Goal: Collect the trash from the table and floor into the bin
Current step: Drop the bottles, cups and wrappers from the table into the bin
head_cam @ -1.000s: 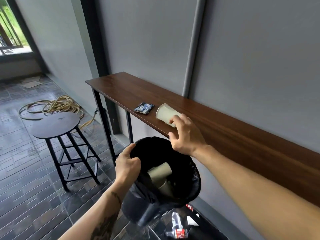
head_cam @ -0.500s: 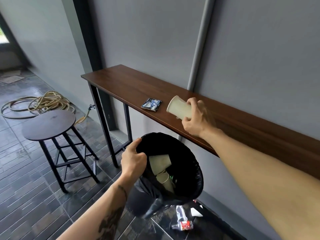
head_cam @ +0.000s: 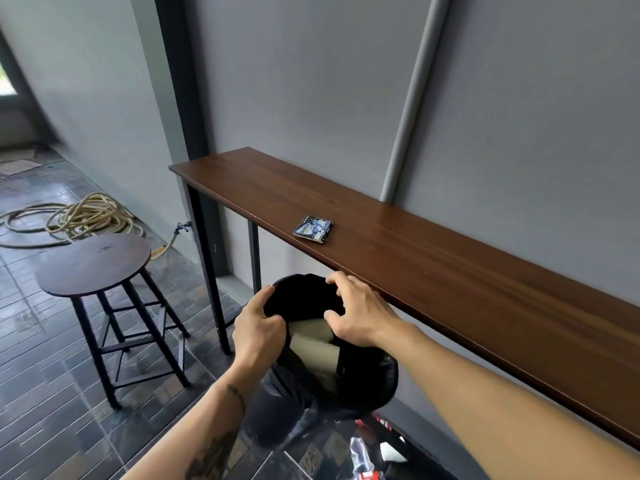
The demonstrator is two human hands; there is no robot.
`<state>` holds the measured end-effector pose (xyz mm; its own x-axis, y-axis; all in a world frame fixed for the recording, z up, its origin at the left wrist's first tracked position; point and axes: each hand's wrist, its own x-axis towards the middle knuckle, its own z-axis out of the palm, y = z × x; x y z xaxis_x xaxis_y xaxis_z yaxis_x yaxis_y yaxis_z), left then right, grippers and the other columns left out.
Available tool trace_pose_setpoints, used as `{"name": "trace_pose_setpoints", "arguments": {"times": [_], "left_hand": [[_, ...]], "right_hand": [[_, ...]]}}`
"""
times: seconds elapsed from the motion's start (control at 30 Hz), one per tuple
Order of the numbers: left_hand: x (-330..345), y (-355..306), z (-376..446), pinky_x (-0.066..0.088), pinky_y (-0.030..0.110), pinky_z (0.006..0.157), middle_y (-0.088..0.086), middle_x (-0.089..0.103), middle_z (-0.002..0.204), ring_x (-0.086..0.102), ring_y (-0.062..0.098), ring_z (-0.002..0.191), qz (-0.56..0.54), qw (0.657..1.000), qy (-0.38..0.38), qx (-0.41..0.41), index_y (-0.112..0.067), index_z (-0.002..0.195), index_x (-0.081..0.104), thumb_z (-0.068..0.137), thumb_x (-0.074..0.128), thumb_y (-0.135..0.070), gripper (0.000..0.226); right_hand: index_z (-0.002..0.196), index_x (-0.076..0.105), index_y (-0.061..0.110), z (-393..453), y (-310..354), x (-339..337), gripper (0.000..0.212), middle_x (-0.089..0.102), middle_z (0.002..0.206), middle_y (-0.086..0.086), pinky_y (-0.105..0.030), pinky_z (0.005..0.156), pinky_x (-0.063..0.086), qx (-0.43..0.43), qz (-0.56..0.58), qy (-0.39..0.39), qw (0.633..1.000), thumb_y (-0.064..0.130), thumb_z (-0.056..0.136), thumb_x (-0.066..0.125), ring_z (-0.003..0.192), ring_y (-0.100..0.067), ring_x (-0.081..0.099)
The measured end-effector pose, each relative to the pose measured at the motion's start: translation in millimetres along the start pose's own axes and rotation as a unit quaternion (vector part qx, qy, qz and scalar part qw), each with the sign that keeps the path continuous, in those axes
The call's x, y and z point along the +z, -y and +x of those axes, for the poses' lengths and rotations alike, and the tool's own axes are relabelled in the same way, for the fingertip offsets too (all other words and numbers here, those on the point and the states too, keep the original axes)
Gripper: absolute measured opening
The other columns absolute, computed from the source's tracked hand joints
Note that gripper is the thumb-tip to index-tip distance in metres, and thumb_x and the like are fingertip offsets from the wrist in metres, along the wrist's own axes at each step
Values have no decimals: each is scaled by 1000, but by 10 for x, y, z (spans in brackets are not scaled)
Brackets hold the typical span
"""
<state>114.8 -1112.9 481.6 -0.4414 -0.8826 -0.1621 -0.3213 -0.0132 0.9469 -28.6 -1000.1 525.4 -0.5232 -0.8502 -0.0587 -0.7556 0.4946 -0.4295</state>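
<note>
My left hand [head_cam: 258,327] grips the near-left rim of the black-lined bin [head_cam: 367,386], which hangs below the table's front edge. Over the bin's mouth my right hand [head_cam: 360,311] spreads its fingers and holds nothing. Pale paper cups [head_cam: 313,344] lie inside the bin. A small blue and black wrapper [head_cam: 314,229] rests on the long brown wooden table [head_cam: 450,271], beyond the bin. On the dark floor under the bin lie a crushed plastic bottle [head_cam: 362,459] and a white scrap [head_cam: 393,452].
A round-topped stool [head_cam: 95,263] on black legs stands to the left of the bin. Behind it a coiled yellowish hose [head_cam: 86,216] lies on the tiled floor. A grey wall with a vertical pipe [head_cam: 412,98] backs the table.
My right hand carried a paper cup from above the table down to the bin and let it go. The cup now lies inside. My left hand kept hold of the rim.
</note>
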Motion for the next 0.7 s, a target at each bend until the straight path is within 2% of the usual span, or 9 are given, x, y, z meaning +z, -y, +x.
{"name": "trace_pose_setpoints", "arguments": {"times": [0.07, 0.13, 0.27, 0.37, 0.43, 0.57, 0.63, 0.7], "left_hand": [[-20, 28, 48, 58, 50, 89, 0, 72, 119, 70, 31, 100, 6, 1000, -5, -5, -39, 135, 61, 57, 41, -12, 85], [-40, 39, 68, 58, 50, 88, -1, 72, 118, 70, 33, 100, 12, 1000, -4, -5, -40, 135, 61, 54, 40, -13, 87], [-67, 75, 128, 58, 53, 88, -2, 73, 118, 70, 39, 102, 21, 1000, -1, -9, -43, 135, 58, 54, 39, -14, 88], [-84, 101, 172, 57, 55, 91, -3, 73, 119, 69, 38, 104, 30, 999, -3, -12, -44, 136, 57, 55, 39, -15, 88], [-98, 123, 205, 56, 54, 92, -4, 72, 121, 70, 37, 104, 29, 999, -4, -13, -44, 136, 57, 56, 39, -15, 87], [-116, 197, 285, 56, 56, 93, -8, 72, 122, 69, 35, 107, 25, 1000, -4, -13, -44, 136, 57, 57, 40, -15, 85], [-125, 219, 313, 55, 56, 95, -9, 72, 122, 68, 35, 109, 21, 1000, -7, -15, -43, 136, 57, 58, 40, -15, 85], [-134, 224, 333, 54, 56, 96, -8, 71, 123, 69, 34, 109, 18, 1000, -8, -17, -42, 136, 58, 58, 40, -14, 85]], "right_hand": [[130, 43, 22, 209, 33, -156, 51, 53, 124, -7, -37, 93, 46, -6, -8, -68, 998, 26, 81, 57, 113, -29, 55], [129, 45, 21, 438, 74, -301, 50, 52, 123, -8, -39, 96, 45, 3, -37, -97, 995, 23, 80, 55, 114, -31, 52], [139, 39, 18, 818, 133, -419, 60, 44, 142, -6, -43, 104, 40, 8, -128, -40, 991, 23, 81, 54, 126, -32, 42], [131, 43, 17, 1007, 154, -357, 51, 40, 145, -2, -43, 104, 40, 3, -157, 0, 988, 18, 80, 52, 129, -31, 40], [132, 43, 16, 1104, 155, -288, 52, 37, 148, -3, -45, 106, 39, 11, -159, 13, 987, 17, 81, 50, 132, -31, 39], [148, 29, 17, 1227, 176, -199, 66, 28, 159, -2, -50, 110, 33, 36, -159, 21, 986, 20, 86, 50, 142, -30, 31], [151, 24, 18, 1254, 187, -154, 70, 31, 157, -4, -50, 109, 32, 42, -170, 13, 984, 21, 87, 50, 140, -32, 32], [148, 28, 17, 1267, 189, -110, 66, 36, 151, -7, -47, 104, 36, 38, -195, -17, 980, 22, 86, 51, 134, -33, 36]]}}
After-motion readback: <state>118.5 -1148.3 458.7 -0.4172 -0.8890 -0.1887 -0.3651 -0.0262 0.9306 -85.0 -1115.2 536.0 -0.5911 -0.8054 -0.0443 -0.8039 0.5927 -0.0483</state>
